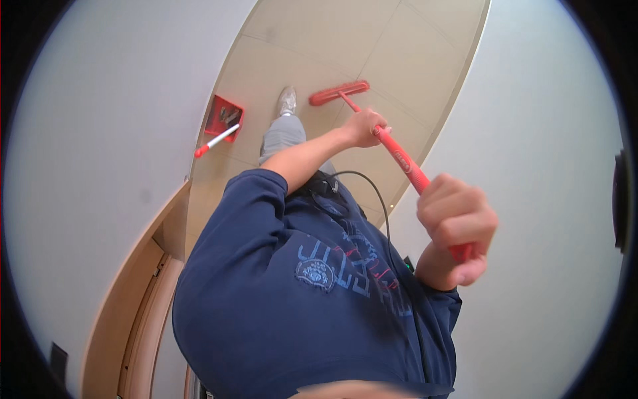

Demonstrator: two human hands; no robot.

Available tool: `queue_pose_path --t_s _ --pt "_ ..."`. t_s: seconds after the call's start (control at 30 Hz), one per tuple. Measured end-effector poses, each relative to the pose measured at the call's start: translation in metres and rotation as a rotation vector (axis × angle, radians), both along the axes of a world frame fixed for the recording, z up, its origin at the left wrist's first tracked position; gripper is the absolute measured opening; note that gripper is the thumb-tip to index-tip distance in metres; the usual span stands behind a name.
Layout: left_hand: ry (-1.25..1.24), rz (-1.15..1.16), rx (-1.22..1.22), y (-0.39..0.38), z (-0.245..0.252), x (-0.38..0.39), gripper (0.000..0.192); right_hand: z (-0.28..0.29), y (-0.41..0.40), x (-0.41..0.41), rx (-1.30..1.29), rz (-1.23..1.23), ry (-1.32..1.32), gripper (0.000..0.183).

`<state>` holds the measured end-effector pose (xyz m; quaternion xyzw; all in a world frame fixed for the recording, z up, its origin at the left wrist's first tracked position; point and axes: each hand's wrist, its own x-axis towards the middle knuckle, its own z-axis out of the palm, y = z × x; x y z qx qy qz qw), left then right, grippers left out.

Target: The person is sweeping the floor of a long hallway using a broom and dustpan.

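Observation:
Both of my hands are on one red push broom [404, 160], held slanting across in front of me. My right hand [458, 219] wraps the top end of the thick ribbed grip, nearest the camera. Lower down, my left hand [366, 127] closes around the thinner part of the handle. The wide red broom head [339, 93], edged with bristles, is down at the tiled floor [319, 45], just right of my shoe. Off to the left stands a red dustpan [211, 117] with some debris inside, which I cannot make out clearly. Its white handle [224, 135] ends in a red grip.
Pale walls [124, 99] run along both sides of the floor strip. A wooden door frame [134, 269] is at the lower left. My grey shoe [287, 101] is between dustpan and broom head. A black cable [376, 192] loops beside my waist.

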<state>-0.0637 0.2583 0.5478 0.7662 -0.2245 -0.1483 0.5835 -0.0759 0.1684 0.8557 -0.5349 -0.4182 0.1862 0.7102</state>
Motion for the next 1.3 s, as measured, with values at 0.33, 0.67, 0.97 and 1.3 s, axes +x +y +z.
queue_pose_path --t_s 0.33,0.67,0.97,1.3 --pt "0.179 0.613 -0.049 0.081 -0.039 0.192 0.034 -0.054 0.113 0.184 -0.077 -0.515 -0.116 0.028" --pt "-0.077 0.502 -0.039 0.095 0.001 0.244 0.027 -0.008 0.128 0.234 -0.012 -0.111 -0.275 0.045" --pt "-0.152 0.465 0.092 0.131 -0.080 0.345 0.019 -0.077 0.129 0.283 -0.285 -0.168 -0.300 0.036" --pt "-0.117 -0.126 0.302 0.094 -0.031 0.405 0.024 -0.087 0.007 0.363 0.117 -0.222 -0.161 0.039"
